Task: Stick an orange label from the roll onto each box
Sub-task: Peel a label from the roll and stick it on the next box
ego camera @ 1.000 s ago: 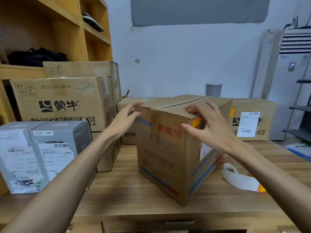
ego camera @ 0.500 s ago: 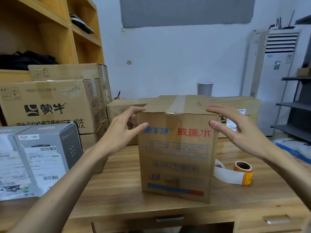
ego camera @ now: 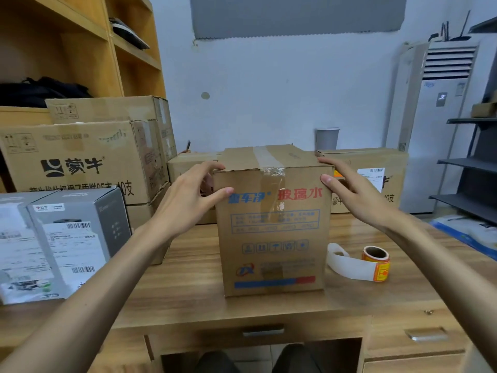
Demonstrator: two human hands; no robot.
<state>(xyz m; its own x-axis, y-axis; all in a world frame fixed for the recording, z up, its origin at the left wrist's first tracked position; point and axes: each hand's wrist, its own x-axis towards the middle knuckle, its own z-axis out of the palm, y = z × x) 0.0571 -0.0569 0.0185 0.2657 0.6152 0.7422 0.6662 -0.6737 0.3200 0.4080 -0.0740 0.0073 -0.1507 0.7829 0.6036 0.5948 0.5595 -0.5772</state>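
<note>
A brown cardboard box [ego camera: 271, 238] with blue and red print stands upright mid-desk, its taped front squarely facing me. My left hand [ego camera: 188, 200] grips its upper left corner, thumb on the front, fingers curled over the top edge. My right hand [ego camera: 352, 192] rests on the upper right corner with straight fingers, thumb at the front edge. The orange label roll [ego camera: 375, 261] lies on the desk right of the box, a white backing strip [ego camera: 345, 263] trailing from it. Behind my right hand, another carton [ego camera: 376, 160] carries an orange label [ego camera: 337, 173].
Stacked printed cartons [ego camera: 80, 162] and a grey box [ego camera: 72, 238] crowd the left of the wooden desk [ego camera: 188, 286]. A low carton [ego camera: 188, 164] and a paper cup [ego camera: 326, 138] stand at the back. An air conditioner [ego camera: 441, 103] and dark shelves [ego camera: 468, 162] are at right.
The box has been turned from corner-on to front-on, hiding its orange-labelled right side. Both hands shifted with it to the top corners.
</note>
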